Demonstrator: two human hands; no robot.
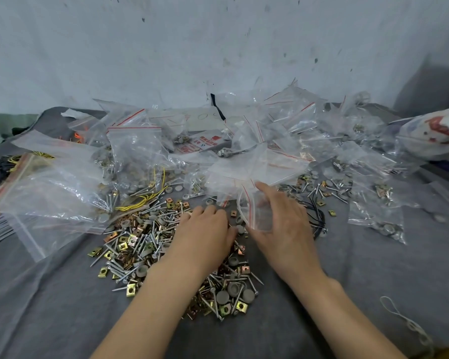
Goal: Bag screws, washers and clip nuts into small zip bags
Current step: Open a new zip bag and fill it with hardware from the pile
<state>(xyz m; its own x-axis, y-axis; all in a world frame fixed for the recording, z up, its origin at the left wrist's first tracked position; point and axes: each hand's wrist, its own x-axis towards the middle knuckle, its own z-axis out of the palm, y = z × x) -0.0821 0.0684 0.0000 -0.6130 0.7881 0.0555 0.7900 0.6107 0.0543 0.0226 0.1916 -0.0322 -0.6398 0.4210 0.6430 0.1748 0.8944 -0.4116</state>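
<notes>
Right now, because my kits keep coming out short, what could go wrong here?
The left hand rests on the mixed pile of silver screws, grey washers and yellow clip nuts: a miscount or a prick seems possible. The small clear zip bag in the right hand looks limp; pieces could miss it.

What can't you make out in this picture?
- Head view: left hand fingertips, curled into the pile; any grip is hidden.
- Head view: box print, too small and partly under bags.
- Head view: printed sack, cut off by the right edge.
</notes>
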